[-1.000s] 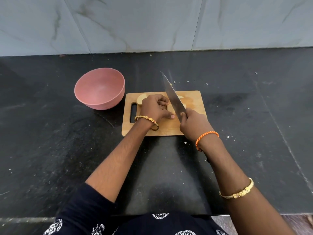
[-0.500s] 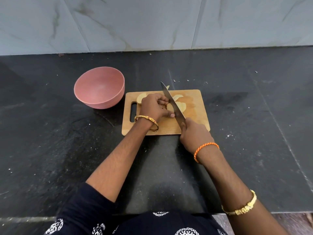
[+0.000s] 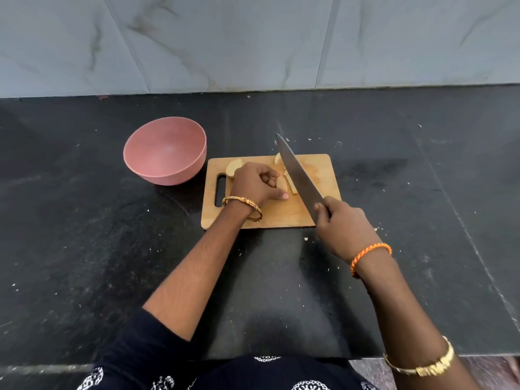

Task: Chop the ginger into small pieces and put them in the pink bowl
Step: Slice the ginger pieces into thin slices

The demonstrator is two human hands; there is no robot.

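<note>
Here the left hand curls over a pale ginger piece on the wooden chopping board, pinning it for slicing, while the right hand grips the large steel knife; the pink bowl waits empty beside the board.

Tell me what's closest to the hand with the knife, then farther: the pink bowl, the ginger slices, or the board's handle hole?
From the right hand:
1. Ginger slices, mid-board, beside the blade.
2. Handle hole, at the board's left end.
3. Pink bowl, off the board, far left.
</note>
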